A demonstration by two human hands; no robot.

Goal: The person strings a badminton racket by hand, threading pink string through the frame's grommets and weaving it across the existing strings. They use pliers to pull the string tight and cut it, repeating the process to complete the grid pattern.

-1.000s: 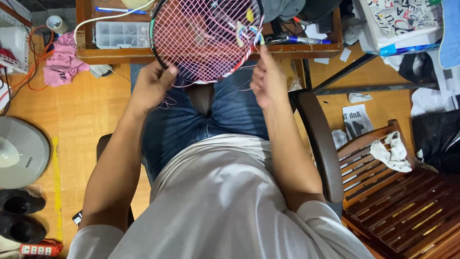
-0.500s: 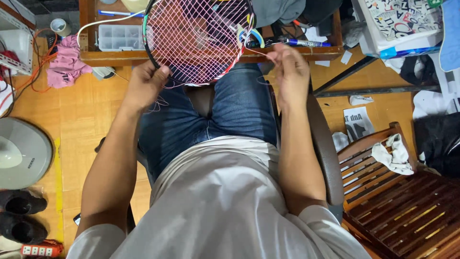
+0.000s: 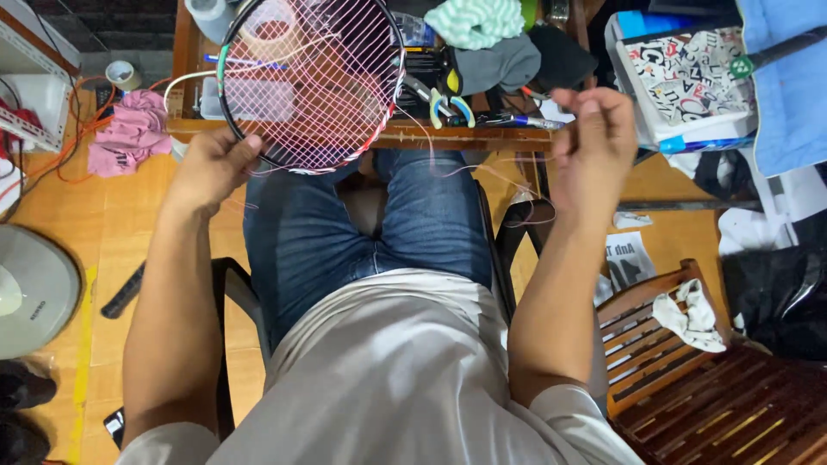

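A badminton racket head (image 3: 312, 84) with a black frame and pink-and-white strings rests over my knees, against a wooden table edge (image 3: 465, 135). My left hand (image 3: 209, 165) grips the lower left rim of the frame. My right hand (image 3: 593, 142) is raised to the right, away from the racket, pinching a thin pink string (image 3: 482, 168) that runs loosely from the frame to my fingers. I sit on a black chair (image 3: 228, 293), in blue jeans and a white shirt.
The table holds pliers (image 3: 450, 107), tape rolls, a clear plastic box and cloths (image 3: 504, 52). A pink cloth (image 3: 129, 133) and a grey fan base (image 3: 30, 288) lie on the wooden floor at left. At right stand a slatted wooden bench (image 3: 715, 396) and a patterned box (image 3: 689, 73).
My right hand has moved away from the racket rim to the right and upward, drawing the pink string out. My left hand stays on the frame, which has shifted slightly left.
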